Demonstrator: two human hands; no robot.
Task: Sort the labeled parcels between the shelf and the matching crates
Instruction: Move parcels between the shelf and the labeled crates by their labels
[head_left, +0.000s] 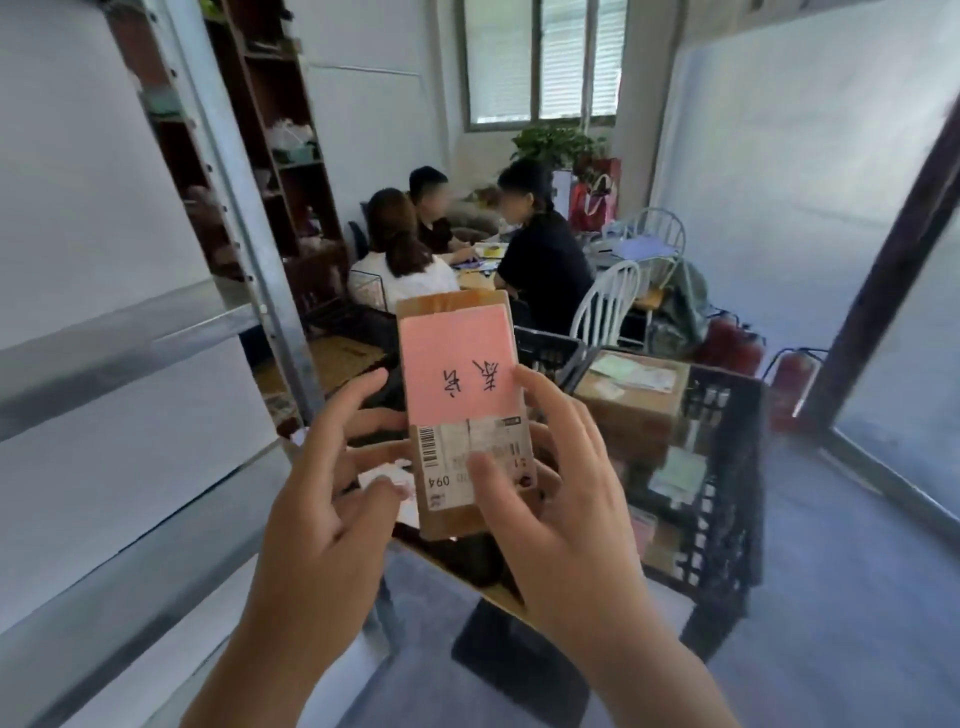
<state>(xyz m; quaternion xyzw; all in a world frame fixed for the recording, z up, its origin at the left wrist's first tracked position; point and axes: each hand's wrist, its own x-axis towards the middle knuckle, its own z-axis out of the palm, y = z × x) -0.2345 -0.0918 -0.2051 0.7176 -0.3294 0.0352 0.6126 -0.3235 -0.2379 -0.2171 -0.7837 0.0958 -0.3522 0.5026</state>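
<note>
The parcel (465, 410) hides the crate (727, 467) behind it; right hand (561, 493) grips it, left hand (332, 488) spread beside, seemingly empty.

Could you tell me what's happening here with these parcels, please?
A person is sorting parcels. Their right hand grips a flat cardboard parcel with a pink handwritten label and a barcode sticker, held up for reading. The left hand hovers beside it, fingers spread. A black crate behind already holds boxes; the metal shelf stands left.

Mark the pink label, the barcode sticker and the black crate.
pink label (460, 364), head view, centre of the pink sheet
barcode sticker (467, 457), head view, white printed area
black crate (727, 467), head view, right side wall
</note>
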